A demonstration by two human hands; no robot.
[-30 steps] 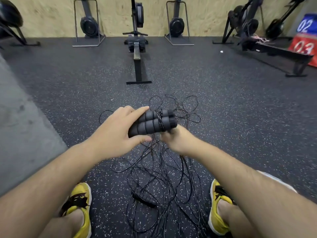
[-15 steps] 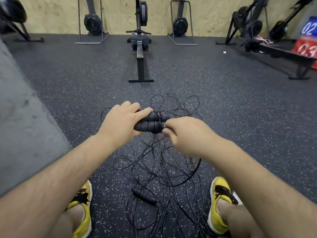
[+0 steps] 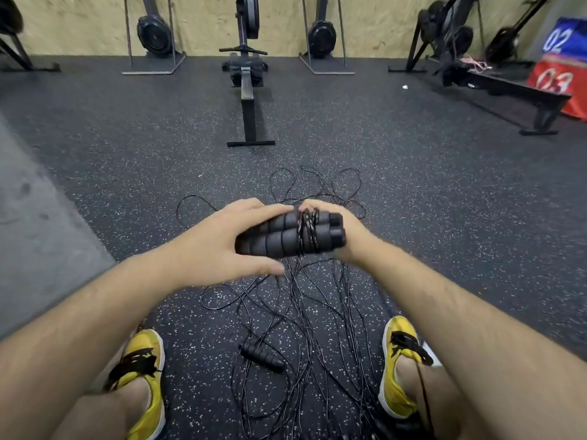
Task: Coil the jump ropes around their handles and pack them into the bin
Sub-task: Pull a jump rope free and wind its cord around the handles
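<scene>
Left hand (image 3: pixel 209 246) grips the paired handles (image 3: pixel 276 239). Right hand (image 3: pixel 352 239) fingers (image 3: pixel 309 204) curl over the wound cord (image 3: pixel 306 233). Loose ropes (image 3: pixel 301 312) lie on the floor (image 3: pixel 444 201).

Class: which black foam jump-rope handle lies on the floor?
The lone black foam handle between the yellow shoes, on the speckled floor; the cord-wrapped pair is held.

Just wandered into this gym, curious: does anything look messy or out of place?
A tangle of black jump rope cords sprawls on the floor between the yellow shoes, one loose handle lying in it. Only a few turns are wound on the paired handles in the left hand. A small white scrap lies farther off.
</scene>
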